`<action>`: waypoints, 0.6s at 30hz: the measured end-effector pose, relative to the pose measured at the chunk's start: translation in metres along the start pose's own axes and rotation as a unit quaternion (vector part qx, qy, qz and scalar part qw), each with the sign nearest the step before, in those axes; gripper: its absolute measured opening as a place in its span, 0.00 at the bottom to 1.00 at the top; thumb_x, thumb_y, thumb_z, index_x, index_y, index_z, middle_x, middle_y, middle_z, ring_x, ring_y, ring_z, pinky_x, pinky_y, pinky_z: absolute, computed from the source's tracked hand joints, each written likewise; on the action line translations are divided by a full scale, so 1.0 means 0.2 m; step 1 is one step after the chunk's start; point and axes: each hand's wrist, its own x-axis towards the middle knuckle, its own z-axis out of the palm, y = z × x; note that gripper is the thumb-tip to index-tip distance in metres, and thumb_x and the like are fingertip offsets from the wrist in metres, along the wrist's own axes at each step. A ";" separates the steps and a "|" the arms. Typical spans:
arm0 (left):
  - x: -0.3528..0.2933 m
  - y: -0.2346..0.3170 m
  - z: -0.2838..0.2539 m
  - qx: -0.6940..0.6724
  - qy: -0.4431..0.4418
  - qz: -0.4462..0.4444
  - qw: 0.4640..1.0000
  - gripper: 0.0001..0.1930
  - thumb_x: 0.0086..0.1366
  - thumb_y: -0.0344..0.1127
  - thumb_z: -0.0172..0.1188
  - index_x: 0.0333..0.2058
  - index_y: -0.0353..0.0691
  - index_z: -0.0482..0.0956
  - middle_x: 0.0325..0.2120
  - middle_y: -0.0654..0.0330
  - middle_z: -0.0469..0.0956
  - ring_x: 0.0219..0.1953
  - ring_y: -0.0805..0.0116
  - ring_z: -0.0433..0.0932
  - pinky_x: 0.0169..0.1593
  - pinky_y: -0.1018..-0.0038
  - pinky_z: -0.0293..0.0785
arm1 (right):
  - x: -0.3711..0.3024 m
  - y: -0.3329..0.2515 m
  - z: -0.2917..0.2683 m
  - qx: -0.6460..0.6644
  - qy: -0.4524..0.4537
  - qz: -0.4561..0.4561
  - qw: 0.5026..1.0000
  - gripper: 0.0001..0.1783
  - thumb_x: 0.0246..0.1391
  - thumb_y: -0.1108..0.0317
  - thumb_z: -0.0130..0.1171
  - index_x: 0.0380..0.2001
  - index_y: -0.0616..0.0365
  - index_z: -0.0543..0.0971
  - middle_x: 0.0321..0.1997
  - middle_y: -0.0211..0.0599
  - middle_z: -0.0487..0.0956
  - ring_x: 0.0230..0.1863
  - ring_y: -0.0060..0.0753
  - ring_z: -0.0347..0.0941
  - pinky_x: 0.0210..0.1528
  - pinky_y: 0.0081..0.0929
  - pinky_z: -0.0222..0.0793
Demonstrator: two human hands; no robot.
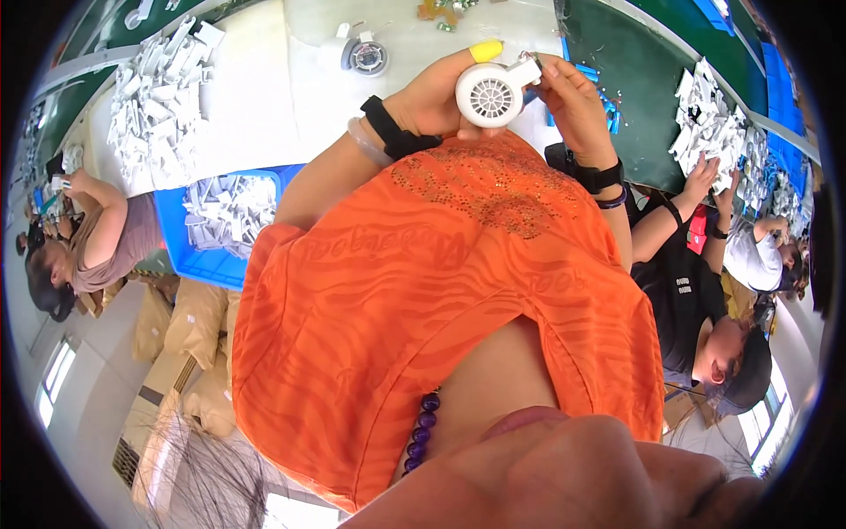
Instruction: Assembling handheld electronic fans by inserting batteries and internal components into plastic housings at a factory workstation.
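A small white fan with a round slotted grille is held up over the near edge of the bench. My left hand is closed round its left side and underside, its thumb in a yellow finger cover. At the fan's short neck, the fingers of my right hand are closed in a pinch. A tiny green piece and thin wires show by those fingertips; the details are too small to tell. Beyond my left hand lies another round fan part, its dark inside facing up.
White plastic parts are heaped on the left and right. A blue bin of parts stands left of me. Blue pieces lie past my right hand, small circuit boards at the far edge. Co-workers sit on both sides.
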 end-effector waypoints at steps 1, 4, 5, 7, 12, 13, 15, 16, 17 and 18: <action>0.01 0.00 -0.01 0.003 0.000 -0.001 1.000 0.31 0.68 0.57 0.37 0.50 0.30 0.68 0.34 0.51 0.75 0.26 0.59 0.79 0.12 0.74 0.71 | 0.01 0.00 0.01 0.001 0.000 -0.003 1.000 0.16 0.63 0.62 0.52 0.47 0.62 0.76 0.43 0.33 0.79 0.45 0.23 0.74 0.50 0.23 0.67; 0.00 0.01 0.00 -0.033 -0.033 0.021 0.999 0.29 0.68 0.55 0.39 0.49 0.31 0.69 0.37 0.49 0.74 0.31 0.56 0.79 0.13 0.75 0.71 | 0.01 -0.01 -0.01 -0.080 0.063 -0.033 0.994 0.18 0.63 0.61 0.52 0.50 0.63 0.74 0.48 0.36 0.78 0.51 0.26 0.73 0.53 0.24 0.67; -0.02 0.02 0.03 -0.030 -0.003 0.059 0.998 0.28 0.68 0.54 0.39 0.49 0.31 0.69 0.39 0.49 0.74 0.34 0.55 0.78 0.15 0.76 0.72 | 0.01 -0.01 -0.04 -0.074 0.079 -0.030 0.994 0.18 0.62 0.63 0.52 0.50 0.63 0.74 0.48 0.37 0.78 0.52 0.27 0.74 0.52 0.24 0.67; -0.05 0.03 0.06 -0.037 0.059 0.122 0.990 0.26 0.67 0.52 0.43 0.50 0.33 0.69 0.43 0.47 0.71 0.45 0.52 0.75 0.25 0.71 0.79 | 0.00 -0.02 -0.11 -0.067 0.098 -0.032 0.992 0.18 0.62 0.64 0.53 0.51 0.64 0.74 0.49 0.38 0.78 0.52 0.29 0.74 0.52 0.24 0.68; -0.15 0.06 -0.01 -0.048 -0.034 0.190 0.980 0.27 0.64 0.56 0.49 0.47 0.35 0.71 0.48 0.48 0.69 0.52 0.50 0.71 0.42 0.53 0.80 | -0.05 -0.09 -0.35 -0.078 0.192 -0.064 0.976 0.16 0.60 0.69 0.53 0.49 0.65 0.75 0.43 0.37 0.79 0.41 0.28 0.78 0.46 0.22 0.71; -0.17 0.07 -0.02 -0.038 -0.030 0.208 0.977 0.27 0.64 0.56 0.50 0.46 0.35 0.71 0.47 0.49 0.69 0.52 0.51 0.71 0.44 0.53 0.79 | -0.06 -0.10 -0.42 -0.083 0.205 -0.082 0.972 0.15 0.60 0.69 0.54 0.48 0.65 0.75 0.40 0.35 0.79 0.39 0.27 0.78 0.45 0.21 0.72; -0.21 0.08 -0.04 -0.033 0.002 0.245 0.969 0.26 0.64 0.56 0.52 0.44 0.36 0.72 0.45 0.52 0.70 0.51 0.52 0.71 0.46 0.54 0.78 | -0.08 -0.13 -0.54 -0.084 0.238 -0.101 0.962 0.15 0.60 0.69 0.54 0.48 0.65 0.75 0.40 0.35 0.79 0.39 0.27 0.78 0.44 0.21 0.72; -0.24 0.10 -0.05 -0.043 0.023 0.259 0.965 0.25 0.63 0.56 0.54 0.43 0.37 0.72 0.44 0.53 0.70 0.51 0.53 0.71 0.48 0.54 0.78 | -0.10 -0.16 -0.58 -0.090 0.269 -0.119 0.952 0.16 0.59 0.70 0.55 0.48 0.66 0.75 0.39 0.35 0.79 0.39 0.27 0.78 0.43 0.20 0.72; -0.26 0.11 -0.08 -0.039 0.024 0.273 0.961 0.24 0.63 0.55 0.56 0.43 0.38 0.71 0.43 0.54 0.69 0.51 0.54 0.70 0.50 0.54 0.77 | -0.09 -0.17 -0.61 -0.080 0.287 -0.133 0.945 0.16 0.59 0.70 0.55 0.48 0.66 0.75 0.39 0.36 0.79 0.38 0.27 0.79 0.42 0.19 0.72; -0.29 0.12 -0.09 -0.033 0.051 0.288 0.956 0.24 0.63 0.54 0.57 0.44 0.38 0.71 0.44 0.54 0.69 0.51 0.53 0.70 0.51 0.53 0.76 | -0.10 -0.18 -0.64 -0.109 0.308 -0.138 0.935 0.16 0.59 0.70 0.55 0.48 0.68 0.74 0.39 0.36 0.79 0.38 0.27 0.79 0.42 0.18 0.72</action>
